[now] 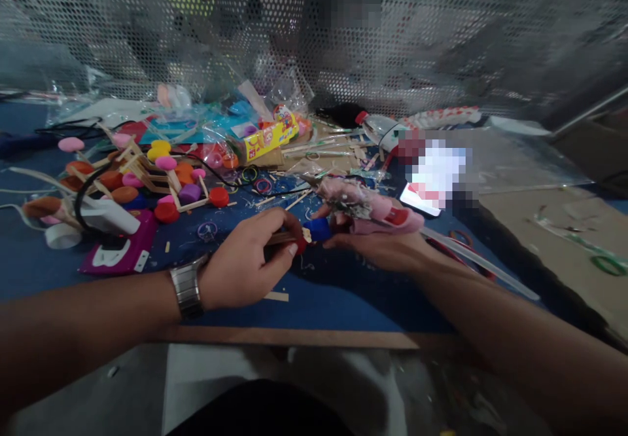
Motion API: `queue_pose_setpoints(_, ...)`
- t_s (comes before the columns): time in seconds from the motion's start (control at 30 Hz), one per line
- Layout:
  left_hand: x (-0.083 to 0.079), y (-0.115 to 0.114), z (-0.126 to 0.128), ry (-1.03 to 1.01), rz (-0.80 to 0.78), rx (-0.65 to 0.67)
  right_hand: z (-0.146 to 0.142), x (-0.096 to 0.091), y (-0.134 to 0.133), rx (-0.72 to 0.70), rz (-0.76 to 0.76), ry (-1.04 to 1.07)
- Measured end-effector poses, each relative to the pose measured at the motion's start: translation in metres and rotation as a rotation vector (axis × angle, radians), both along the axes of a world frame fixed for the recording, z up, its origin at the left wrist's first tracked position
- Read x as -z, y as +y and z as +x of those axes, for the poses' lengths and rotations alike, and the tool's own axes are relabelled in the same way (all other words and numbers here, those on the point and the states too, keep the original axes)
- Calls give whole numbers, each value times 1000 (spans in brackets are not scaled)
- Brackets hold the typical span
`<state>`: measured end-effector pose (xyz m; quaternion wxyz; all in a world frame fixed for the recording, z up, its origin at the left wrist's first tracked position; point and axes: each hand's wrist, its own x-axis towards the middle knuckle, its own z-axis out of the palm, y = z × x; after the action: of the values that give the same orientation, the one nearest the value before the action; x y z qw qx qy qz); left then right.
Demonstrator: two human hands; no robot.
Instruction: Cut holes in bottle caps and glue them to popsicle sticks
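Observation:
My left hand (252, 256), with a metal watch at the wrist, is closed around thin wooden sticks (279, 237). A red bottle cap (301, 247) shows at its fingertips, beside a pale lump at the sticks' end. My right hand (377, 243) is wrapped round a pink hot glue gun (373, 208), whose dirty front points left. Between that hand's fingertips sits a blue bottle cap (318, 229), right beside the pale lump; whether they touch I cannot tell. A clear glue stick (485, 262) trails behind the gun.
Stick structures with coloured caps (167, 174) stand at left, near a purple power strip (120, 249) with a white charger (110, 217). Behind are a yellow packet (272, 136), loose sticks and a plastic bottle (380, 129). A lit phone (434, 177) and cardboard (549, 246) lie at right.

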<state>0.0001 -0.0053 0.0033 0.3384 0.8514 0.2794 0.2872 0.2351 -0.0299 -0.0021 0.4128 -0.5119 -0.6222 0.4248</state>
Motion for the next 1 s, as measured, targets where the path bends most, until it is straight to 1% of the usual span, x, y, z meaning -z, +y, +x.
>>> queue_pose_setpoints(0.1, -1, 0, 0, -14, -25, 5, 3, 0, 5, 53, -21, -7)
queue_pose_setpoints(0.23, -2, 0, 0, -16, -44, 41, 8, 4, 10, 58, -39, 53)
queue_pose_setpoints(0.4, -2, -1, 1, -67, -20, 106, 7, 5, 12, 4, -72, 113)
queue_pose_setpoints(0.53, -1, -1, 1, -95, 19, 116, 6, 4, 11, -43, -42, 104)
queue_pose_setpoints(0.63, 1, -1, 1, -85, 4, 108, 7, 5, 11, -59, -29, 116)
queue_pose_setpoints(0.77, 5, -1, 1, -75, -70, 99, 8, 7, 11, -53, -19, 137)
queue_pose_setpoints(0.87, 6, -2, 2, -92, -136, 92, 8, 5, 11, -50, -27, 125)
queue_pose_setpoints(1.0, 5, -4, 4, -151, -282, 112, 4, -2, 11, -35, -33, 115)
